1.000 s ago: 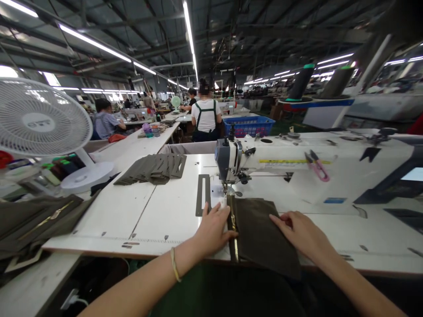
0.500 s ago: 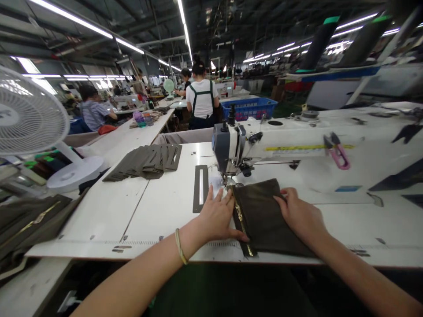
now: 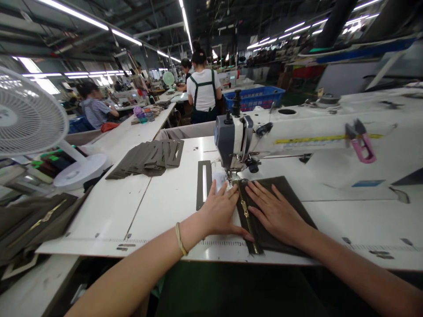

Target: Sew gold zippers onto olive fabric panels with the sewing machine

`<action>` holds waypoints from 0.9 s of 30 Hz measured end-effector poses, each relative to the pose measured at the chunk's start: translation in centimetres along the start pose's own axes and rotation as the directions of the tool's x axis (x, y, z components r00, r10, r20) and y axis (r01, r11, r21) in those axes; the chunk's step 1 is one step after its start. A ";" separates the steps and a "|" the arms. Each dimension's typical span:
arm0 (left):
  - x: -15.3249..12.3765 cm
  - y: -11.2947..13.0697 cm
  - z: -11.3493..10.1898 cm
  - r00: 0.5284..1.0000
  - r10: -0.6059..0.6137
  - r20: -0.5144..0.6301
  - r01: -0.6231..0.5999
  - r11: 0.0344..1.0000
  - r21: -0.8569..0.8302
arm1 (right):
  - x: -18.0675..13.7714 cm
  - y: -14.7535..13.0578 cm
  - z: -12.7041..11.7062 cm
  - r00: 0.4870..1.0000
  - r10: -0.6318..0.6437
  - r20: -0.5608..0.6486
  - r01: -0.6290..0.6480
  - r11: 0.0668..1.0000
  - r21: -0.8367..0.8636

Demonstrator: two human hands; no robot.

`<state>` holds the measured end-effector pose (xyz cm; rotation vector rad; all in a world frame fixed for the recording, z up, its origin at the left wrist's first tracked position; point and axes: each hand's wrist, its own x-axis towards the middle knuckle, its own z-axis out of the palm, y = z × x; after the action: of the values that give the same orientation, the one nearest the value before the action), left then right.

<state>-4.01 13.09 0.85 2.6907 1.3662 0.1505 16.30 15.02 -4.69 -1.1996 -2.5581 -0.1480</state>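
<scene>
A dark olive fabric piece [image 3: 291, 193] lies on the sewing table, its upper left corner close to the needle of the white sewing machine [image 3: 234, 136]. Along its left side runs a gold metal zipper [image 3: 245, 209]. My left hand [image 3: 221, 211] is spread at that side, its thumb resting on the zipper strip and its fingertips near the presser foot. Flat on the fabric, right of the zipper, lies my right hand [image 3: 276, 211] with its fingers stretched out. Left of the needle lies a dark frame-shaped piece with a slot [image 3: 200, 187].
A fanned stack of slotted dark pieces [image 3: 148, 158] lies at the left. Beyond it stands a white fan [image 3: 79, 169], with more zippered fabric [image 3: 36, 220] below. Pink-handled snips [image 3: 363, 147] hang on the machine arm. People work behind, near a blue basket [image 3: 256, 97].
My right hand has moved left from the fabric's right edge and now lies flat near the zipper. My left hand stays at the left edge. The view has shifted slightly.
</scene>
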 end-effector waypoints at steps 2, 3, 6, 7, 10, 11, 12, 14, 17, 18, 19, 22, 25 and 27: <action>-1.1 -1.2 -0.7 0.999 -0.045 -0.015 0.045 0.999 -0.022 | 0.0 0.1 -0.3 1.000 -0.006 -0.005 0.006 1.000 0.019; -2.0 -1.7 -1.1 0.995 -0.093 -0.025 0.092 0.995 -0.023 | 0.1 0.1 -0.5 1.000 -0.006 -0.009 0.007 0.999 0.043; -5.4 -2.5 -1.9 0.970 -0.243 -0.020 0.244 0.970 0.012 | 0.3 -0.3 -1.4 1.000 0.001 -0.026 0.002 0.992 0.126; -6.6 -2.3 -1.9 0.969 -0.246 0.024 0.246 0.969 0.022 | 0.4 -0.5 -1.6 0.999 -0.007 -0.034 0.012 0.989 0.150; -9.6 -0.7 -1.4 0.981 -0.191 0.032 0.190 0.981 0.032 | 0.6 -1.0 -1.9 0.994 -0.089 -0.060 0.099 0.976 0.192; -10.4 0.0 -1.1 0.986 -0.166 0.015 0.166 0.986 0.026 | 0.7 -1.1 -1.9 0.991 -0.115 -0.069 0.127 0.971 0.204; -10.9 0.7 -0.9 0.989 -0.151 -0.003 0.151 0.988 0.018 | 0.7 -1.2 -1.8 0.988 -0.132 -0.083 0.147 0.965 0.216; -11.7 1.6 -0.4 0.987 -0.154 -0.036 0.154 0.988 0.004 | 0.7 -1.3 -1.9 0.980 -0.144 -0.133 0.175 0.950 0.258; -12.3 1.7 0.2 0.980 -0.178 -0.086 0.179 0.984 -0.004 | 0.4 -1.6 -3.0 0.955 -0.160 -0.248 0.240 0.911 0.336; -12.3 1.6 0.3 0.980 -0.172 -0.099 0.172 0.985 -0.009 | 0.2 -1.8 -3.6 0.944 -0.162 -0.286 0.263 0.894 0.362; -12.4 1.3 0.3 0.982 -0.156 -0.104 0.155 0.988 -0.018 | 0.1 -1.9 -4.2 0.936 -0.164 -0.312 0.283 0.876 0.390; -12.1 0.6 -0.2 0.992 -0.102 -0.076 0.095 0.992 -0.086 | -0.2 -2.1 -5.4 0.928 -0.175 -0.329 0.314 0.843 0.437; -11.6 0.1 -1.2 0.990 -0.115 -0.076 0.102 0.981 -0.165 | 0.1 -1.4 -4.5 0.949 -0.111 -0.296 0.217 0.909 0.355; -11.1 -0.2 -1.5 0.986 -0.121 -0.111 0.098 0.977 -0.191 | 0.6 -0.6 -3.1 0.962 -0.106 -0.250 0.173 0.948 0.266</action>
<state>-10.93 4.36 1.93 2.4834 1.4512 0.4159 16.23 14.34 -1.52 -0.8394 -2.3582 0.0474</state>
